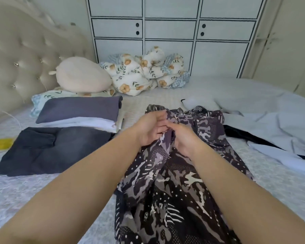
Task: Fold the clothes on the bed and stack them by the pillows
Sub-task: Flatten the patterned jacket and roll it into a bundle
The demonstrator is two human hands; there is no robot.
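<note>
Patterned garment (pixel 174 182), dark camouflage-like print, is spread from frame centre down to the bottom edge, where it is cut off. Its top edge is bunched at centre and pinched by both hands: left hand (pixel 151 128) with thumb and fingers curled on the fabric, right hand (pixel 181 138) clamped on the same fold, fingertips buried in cloth and not visible. The two grips are touching each other.

Folded stack (pixel 77 111) is seen at centre left: grey-purple piece on top, white layers under it, count unclear. Dark folded piece (pixel 48 148) lies just in front of it on the bed (pixel 271 182). Floral pillow (pixel 39 101) is mostly hidden under the stack. Round cream cushion (pixel 82 74) and crumpled floral quilt (pixel 144 73) sit at upper centre. Pale blue clothing (pixel 280 120) at right is unfolded, partly overlapping something black; shape not discernible. Yellow object (pixel 0 143) at left edge is cut off, unidentifiable.
</note>
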